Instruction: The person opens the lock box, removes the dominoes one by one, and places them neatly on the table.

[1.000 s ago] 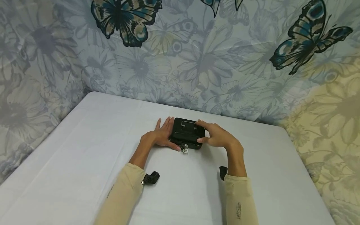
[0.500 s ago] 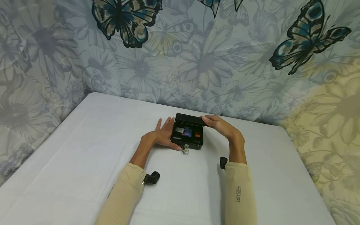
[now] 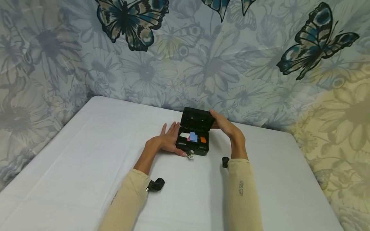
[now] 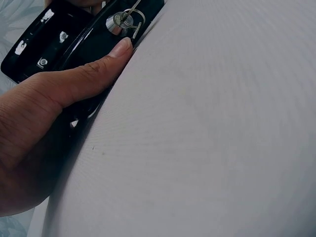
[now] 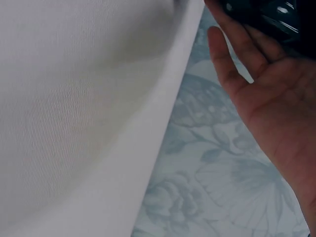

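A black cash box (image 3: 193, 148) stands on the table with its lid (image 3: 196, 118) raised steeply. A key on a ring (image 4: 137, 22) sits in its silver lock at the front. Inside lie a white piece (image 3: 184, 135), a light blue piece (image 3: 193, 137) with pink beside it, and an orange piece (image 3: 203, 140). My left hand (image 3: 167, 141) rests along the box's left side, fingers straight and spread, thumb along the front below the lock. My right hand (image 3: 226, 125) holds the lid's right edge, fingers behind it; the lid hides part of them.
The white-covered table (image 3: 101, 154) runs back to a patterned butterfly cloth (image 3: 214, 64). The raised lid stands near the table's back edge. A small black camera (image 3: 156, 184) protrudes from my left sleeve (image 3: 124, 199), another from the right sleeve (image 3: 244, 195).
The lid has swung from closed to steeply raised, showing the contents. My right hand has moved up and back with the lid; the left hand has stayed in place.
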`<state>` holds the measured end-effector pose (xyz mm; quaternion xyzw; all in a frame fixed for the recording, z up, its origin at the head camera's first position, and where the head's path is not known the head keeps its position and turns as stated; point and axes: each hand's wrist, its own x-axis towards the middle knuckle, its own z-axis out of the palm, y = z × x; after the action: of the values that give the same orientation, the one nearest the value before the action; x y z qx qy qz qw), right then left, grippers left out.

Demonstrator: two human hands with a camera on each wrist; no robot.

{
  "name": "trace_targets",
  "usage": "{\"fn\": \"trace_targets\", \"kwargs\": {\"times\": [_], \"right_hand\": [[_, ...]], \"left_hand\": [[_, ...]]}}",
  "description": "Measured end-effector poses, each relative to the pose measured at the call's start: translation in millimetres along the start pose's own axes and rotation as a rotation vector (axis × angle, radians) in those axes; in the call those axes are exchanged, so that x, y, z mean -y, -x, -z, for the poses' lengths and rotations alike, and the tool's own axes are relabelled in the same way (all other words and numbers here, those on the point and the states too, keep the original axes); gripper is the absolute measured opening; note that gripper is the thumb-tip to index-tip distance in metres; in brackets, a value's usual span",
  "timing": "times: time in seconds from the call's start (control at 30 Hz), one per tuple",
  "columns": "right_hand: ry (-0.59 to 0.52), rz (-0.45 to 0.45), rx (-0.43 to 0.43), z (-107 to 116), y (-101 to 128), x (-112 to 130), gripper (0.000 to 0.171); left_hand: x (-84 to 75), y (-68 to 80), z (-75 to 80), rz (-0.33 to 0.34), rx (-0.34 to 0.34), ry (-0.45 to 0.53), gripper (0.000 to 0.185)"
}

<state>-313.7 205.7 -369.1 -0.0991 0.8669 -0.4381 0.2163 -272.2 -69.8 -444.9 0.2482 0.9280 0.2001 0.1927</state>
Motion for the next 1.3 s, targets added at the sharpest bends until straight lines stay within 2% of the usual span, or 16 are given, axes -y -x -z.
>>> {"fn": "trace_targets", "kwargs": {"times": [0.33,0.5,0.63,0.77,0.93,1.13,1.3], "right_hand": [[-0.022,0.066,-0.092,-3.7,-10.4,-6.7,0.091],[-0.053,0.057,-0.154,-8.5,-13.5,-8.3,0.09],[-0.023,0.051,-0.15,-11.2,-11.6,-6.7,0.094],[0.101,0.056,-0.126,-10.0,-0.3,-2.1,0.095],[0.232,0.037,-0.163,-5.5,21.4,4.0,0.093],[0.272,0.007,-0.194,3.4,48.2,3.9,0.095],[0.291,0.019,-0.203,10.0,59.8,0.3,0.089]], "left_hand": [[-4.5,0.2,0.6,-0.001,0.001,-0.014,0.136],[-0.9,-2.4,1.5,-0.016,0.003,-0.002,0.139],[1.7,-2.7,0.7,-0.014,0.001,0.013,0.14],[1.2,-0.4,-0.7,-0.001,-0.003,0.006,0.136],[-0.4,1.1,-0.7,0.004,-0.018,-0.011,0.135],[-0.8,-0.1,0.7,-0.005,-0.013,0.0,0.136],[3.2,-1.5,-2.0,-0.015,-0.01,0.032,0.141]]}}
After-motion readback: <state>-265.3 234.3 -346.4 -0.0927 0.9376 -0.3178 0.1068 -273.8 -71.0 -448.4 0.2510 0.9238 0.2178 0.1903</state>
